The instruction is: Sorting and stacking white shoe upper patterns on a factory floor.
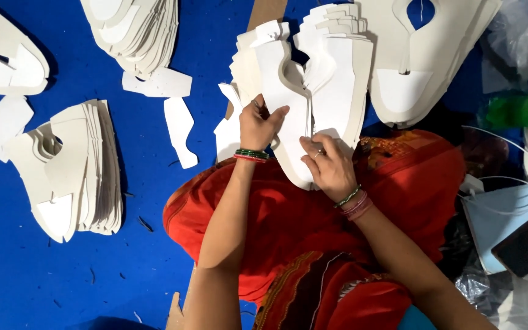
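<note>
1. White die-cut foam sheet shaped like a shoe upper (288,116): topmost of a fanned stack lying on the lap, held between both hands, its rounded lower end pointing toward the body.
2. Left hand (259,125): fingers curled, thumb and fingertips pinching the sheet's upper left edge near the notch. Green and red bangles at the wrist.
3. Right hand (331,164): laid flat, fingers spread lightly, pressing the sheet's lower right part down against the stack; a ring shows on one finger.
4. Handling note, as a judgement: the piece looks thin and flexible, so lifting by the edge while the other palm steadies the stack should separate a single layer without bending it.
5. Fanned stack of matching white cut pieces (337,67): directly beyond both hands.
6. Red patterned garment (288,226): under the forearms.
7. Second pile of white pieces (77,171): well left of the left hand, on blue floor covering (25,275).
8. Green plastic bottle (520,110): far right of the right hand.
</note>
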